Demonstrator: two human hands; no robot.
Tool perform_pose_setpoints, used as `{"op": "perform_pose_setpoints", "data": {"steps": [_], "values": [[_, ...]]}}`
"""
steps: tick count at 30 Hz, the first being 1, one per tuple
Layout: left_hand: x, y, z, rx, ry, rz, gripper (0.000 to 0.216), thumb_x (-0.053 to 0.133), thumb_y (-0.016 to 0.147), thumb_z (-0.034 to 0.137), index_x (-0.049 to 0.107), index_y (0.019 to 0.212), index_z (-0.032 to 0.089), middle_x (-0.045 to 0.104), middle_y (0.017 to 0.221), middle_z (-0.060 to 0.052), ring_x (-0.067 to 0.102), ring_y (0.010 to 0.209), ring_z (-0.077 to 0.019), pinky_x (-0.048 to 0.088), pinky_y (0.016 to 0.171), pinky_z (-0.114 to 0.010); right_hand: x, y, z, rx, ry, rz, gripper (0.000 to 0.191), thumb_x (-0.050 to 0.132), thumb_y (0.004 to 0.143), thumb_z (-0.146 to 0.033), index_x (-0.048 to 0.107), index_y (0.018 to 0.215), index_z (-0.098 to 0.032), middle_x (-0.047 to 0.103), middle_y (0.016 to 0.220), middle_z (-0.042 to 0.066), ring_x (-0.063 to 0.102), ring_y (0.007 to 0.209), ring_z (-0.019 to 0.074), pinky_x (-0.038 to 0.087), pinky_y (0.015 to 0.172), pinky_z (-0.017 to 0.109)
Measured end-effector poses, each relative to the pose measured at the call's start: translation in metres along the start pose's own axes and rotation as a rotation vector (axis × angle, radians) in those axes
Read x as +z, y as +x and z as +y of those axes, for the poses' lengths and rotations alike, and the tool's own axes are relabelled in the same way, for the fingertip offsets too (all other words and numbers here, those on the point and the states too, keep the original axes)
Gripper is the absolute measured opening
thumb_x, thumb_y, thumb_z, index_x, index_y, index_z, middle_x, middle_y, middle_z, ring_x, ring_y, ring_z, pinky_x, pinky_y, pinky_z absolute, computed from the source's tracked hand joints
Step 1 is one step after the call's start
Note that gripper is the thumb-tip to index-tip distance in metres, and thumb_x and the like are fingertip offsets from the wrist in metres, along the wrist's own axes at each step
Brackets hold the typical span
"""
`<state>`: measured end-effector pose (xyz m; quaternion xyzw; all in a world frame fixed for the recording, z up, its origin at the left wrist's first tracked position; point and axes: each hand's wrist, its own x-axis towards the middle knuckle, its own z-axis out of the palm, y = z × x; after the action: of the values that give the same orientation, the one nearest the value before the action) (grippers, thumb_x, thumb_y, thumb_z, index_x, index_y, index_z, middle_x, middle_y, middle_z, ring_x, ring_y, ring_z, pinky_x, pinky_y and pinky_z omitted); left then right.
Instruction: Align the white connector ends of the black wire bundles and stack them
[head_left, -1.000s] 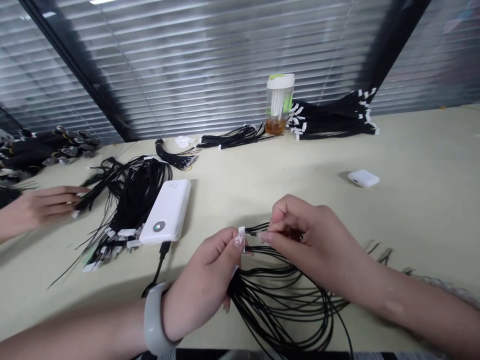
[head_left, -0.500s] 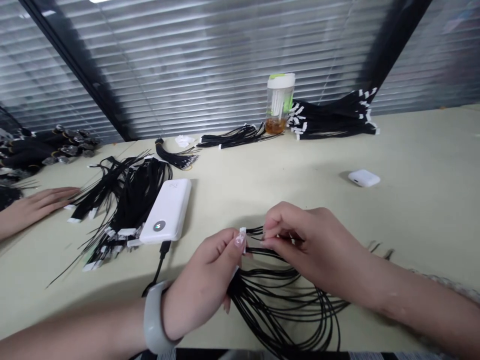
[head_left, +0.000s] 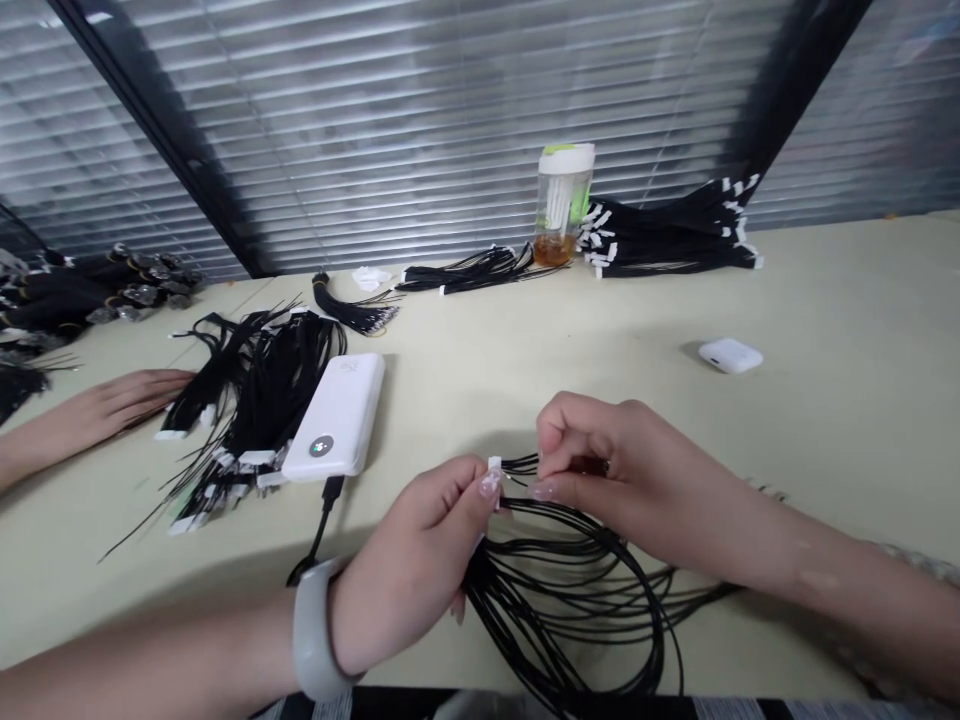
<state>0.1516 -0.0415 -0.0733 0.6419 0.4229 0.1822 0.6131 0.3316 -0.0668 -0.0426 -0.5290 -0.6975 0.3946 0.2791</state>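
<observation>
A pale tabletop (head_left: pixel 637 360) extends to slatted blinds (head_left: pixel 420 130). At near centre, the left hand (head_left: pixel 416 545) pinches a white connector (head_left: pixel 494 464) on black cables (head_left: pixel 487 592). The right hand (head_left: pixel 637 475), adjacent, holds thumb and index narrowly apart; wire grip cannot be determined. Since the previous frame, a co-worker's hand (head_left: pixel 112 408) and cable bundle (head_left: pixel 193 398), left, have shifted right.

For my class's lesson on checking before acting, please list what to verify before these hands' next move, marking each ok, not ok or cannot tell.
1. Left hand grips the white connector: ok.
2. Right hand has a firm pinch: cannot tell, contact too small to judge.
3. Black wires lie uncrossed: not ok, they loop over one another.
4. White power bank apart from both hands: ok.
5. Co-worker's hand apart from both: ok, far left.
</observation>
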Motion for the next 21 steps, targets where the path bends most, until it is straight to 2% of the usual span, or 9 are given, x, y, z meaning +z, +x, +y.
{"op": "perform_pose_setpoints", "data": {"steps": [8,21], "values": [[0.0,0.0021,-0.0004,-0.004,0.0,-0.019,0.033,0.036,0.085,0.046,0.043,0.07,0.018,0.034,0.049,0.008,0.035,0.032,-0.0024,0.033,0.028,-0.011,0.0048,0.0004,0.0024,0.015,-0.039,0.099,0.01,0.048,0.078,-0.016,0.041,0.072,-0.019,0.055,0.06,-0.004,0.047,0.054,0.0088,0.034,0.051,0.021],[0.0001,0.0011,0.0014,-0.005,-0.046,-0.043,0.034,0.036,0.085,0.045,0.043,0.068,0.017,0.035,0.049,0.008,0.035,0.032,-0.0018,0.032,0.028,-0.01,0.0028,-0.0001,0.0029,0.012,0.022,0.129,0.011,0.051,0.075,-0.016,0.041,0.071,-0.019,0.053,0.061,-0.004,0.045,0.053,0.0077,0.034,0.048,0.02]]}}
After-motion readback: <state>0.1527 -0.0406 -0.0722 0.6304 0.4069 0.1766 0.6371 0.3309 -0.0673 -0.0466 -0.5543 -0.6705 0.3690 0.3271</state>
